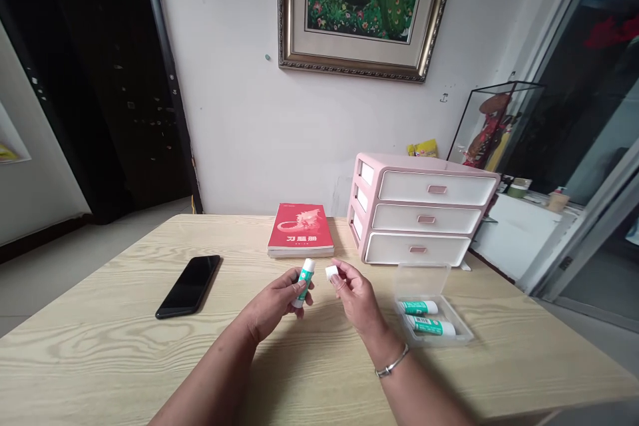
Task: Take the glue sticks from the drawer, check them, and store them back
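Note:
My left hand (285,295) is wrapped round a green-and-white glue stick (305,273), which it holds nearly upright with the white top end uncovered. Just to the right, my right hand (355,293) pinches a small white cap (331,272) between thumb and fingers. Cap and stick are a short gap apart, both above the table. To the right of my right wrist, a clear plastic box (456,336) stands with its lid raised. Two more glue sticks (430,326) of the same kind lie on their sides in it.
A black phone (188,286) lies on the wooden table (100,339) at left. Red-covered books (301,227) lie behind my hands. A pink-and-white drawer unit (424,210) stands at the back right, behind the clear box. The wall (239,133) rises behind the table.

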`<move>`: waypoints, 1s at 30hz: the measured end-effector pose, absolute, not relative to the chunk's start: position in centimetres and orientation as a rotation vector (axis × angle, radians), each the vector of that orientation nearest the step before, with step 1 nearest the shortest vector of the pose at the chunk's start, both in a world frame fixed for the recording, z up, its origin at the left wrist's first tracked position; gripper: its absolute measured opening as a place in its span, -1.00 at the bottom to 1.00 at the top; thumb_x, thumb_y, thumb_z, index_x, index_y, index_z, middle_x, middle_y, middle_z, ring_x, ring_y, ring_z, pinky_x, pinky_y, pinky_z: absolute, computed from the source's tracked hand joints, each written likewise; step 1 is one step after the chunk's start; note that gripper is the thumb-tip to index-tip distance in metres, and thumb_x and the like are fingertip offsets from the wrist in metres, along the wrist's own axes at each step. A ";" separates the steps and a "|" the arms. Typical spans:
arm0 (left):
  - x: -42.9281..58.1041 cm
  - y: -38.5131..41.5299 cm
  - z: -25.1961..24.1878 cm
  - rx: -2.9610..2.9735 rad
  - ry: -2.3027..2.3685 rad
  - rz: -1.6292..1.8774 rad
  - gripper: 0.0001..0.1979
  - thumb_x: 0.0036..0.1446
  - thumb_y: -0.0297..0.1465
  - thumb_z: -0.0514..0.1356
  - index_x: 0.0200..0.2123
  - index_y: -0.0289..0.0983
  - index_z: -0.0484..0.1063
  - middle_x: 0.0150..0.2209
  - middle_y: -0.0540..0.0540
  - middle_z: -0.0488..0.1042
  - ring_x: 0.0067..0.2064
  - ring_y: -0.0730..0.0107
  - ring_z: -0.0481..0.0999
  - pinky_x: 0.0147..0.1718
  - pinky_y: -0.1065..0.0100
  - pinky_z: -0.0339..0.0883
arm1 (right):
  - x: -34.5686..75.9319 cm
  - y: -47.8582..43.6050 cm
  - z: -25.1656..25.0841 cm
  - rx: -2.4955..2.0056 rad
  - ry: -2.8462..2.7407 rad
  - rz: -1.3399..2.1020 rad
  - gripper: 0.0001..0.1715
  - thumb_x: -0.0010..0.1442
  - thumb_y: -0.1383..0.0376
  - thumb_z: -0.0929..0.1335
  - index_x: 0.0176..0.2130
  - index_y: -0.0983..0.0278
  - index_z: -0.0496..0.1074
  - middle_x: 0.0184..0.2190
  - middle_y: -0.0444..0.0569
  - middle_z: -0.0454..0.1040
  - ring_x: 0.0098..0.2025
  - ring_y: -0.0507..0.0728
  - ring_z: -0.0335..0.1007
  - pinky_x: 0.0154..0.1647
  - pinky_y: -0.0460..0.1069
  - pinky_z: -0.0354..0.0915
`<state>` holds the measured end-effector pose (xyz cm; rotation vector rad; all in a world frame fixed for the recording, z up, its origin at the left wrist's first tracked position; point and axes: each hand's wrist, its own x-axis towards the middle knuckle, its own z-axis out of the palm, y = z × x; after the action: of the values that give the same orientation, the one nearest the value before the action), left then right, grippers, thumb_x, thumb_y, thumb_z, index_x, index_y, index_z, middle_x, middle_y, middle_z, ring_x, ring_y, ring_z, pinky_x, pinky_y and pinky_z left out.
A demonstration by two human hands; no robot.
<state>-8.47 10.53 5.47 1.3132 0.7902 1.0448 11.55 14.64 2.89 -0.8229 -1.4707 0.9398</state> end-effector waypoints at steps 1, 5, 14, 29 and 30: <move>-8.4 10.3 5.5 1.303 0.769 1.039 -0.66 0.25 -0.16 0.17 -0.04 -0.27 0.33 -0.12 -0.15 0.36 -0.21 0.33 0.41 -0.35 0.34 0.34 | 11.5 14.4 3.1 -0.805 -1.456 0.968 -0.45 0.19 0.06 0.39 0.07 0.32 0.44 -0.27 0.01 0.53 -0.38 0.06 0.35 -0.35 -0.03 0.32; -7.8 10.0 5.7 1.348 0.785 0.973 -0.70 0.23 -0.20 0.18 -0.08 -0.27 0.33 -0.20 -0.09 0.37 -0.33 0.41 0.39 -0.32 0.31 0.33 | 11.6 13.8 3.7 -0.764 -1.439 1.022 -0.45 0.20 0.04 0.39 0.08 0.29 0.43 -0.28 -0.04 0.49 -0.45 0.00 0.23 -0.43 -0.07 0.26; -8.0 9.9 6.0 1.469 0.979 0.925 -0.74 0.22 -0.19 0.14 -0.17 -0.26 0.38 -0.34 0.00 0.34 -0.41 0.46 0.27 -0.44 0.40 0.14 | 12.0 13.2 3.7 -0.762 -1.652 0.830 -0.58 0.29 0.14 0.35 0.08 0.25 0.44 -0.20 0.00 0.51 -0.26 0.08 0.40 -0.22 -0.03 0.35; -8.4 10.0 5.8 1.511 0.936 0.826 -0.74 0.19 -0.18 0.15 -0.26 -0.28 0.36 -0.40 0.03 0.28 -0.43 0.48 0.18 -0.46 0.42 0.01 | 11.9 12.5 4.0 -0.704 -1.805 0.756 -0.66 0.30 0.22 0.34 0.05 0.23 0.47 -0.08 0.05 0.52 -0.11 0.13 0.46 -0.12 -0.01 0.40; -8.4 10.0 5.7 1.525 0.939 0.821 -0.72 0.19 -0.16 0.15 -0.26 -0.27 0.36 -0.41 0.04 0.28 -0.44 0.48 0.18 -0.46 0.42 0.01 | 11.9 12.5 4.0 -0.709 -1.808 0.757 -0.66 0.30 0.21 0.34 0.05 0.23 0.47 -0.09 0.05 0.52 -0.12 0.13 0.46 -0.12 0.00 0.41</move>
<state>-8.44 10.02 5.75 1.5255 0.9390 0.8206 11.90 12.51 3.96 -0.7090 -1.8078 0.7573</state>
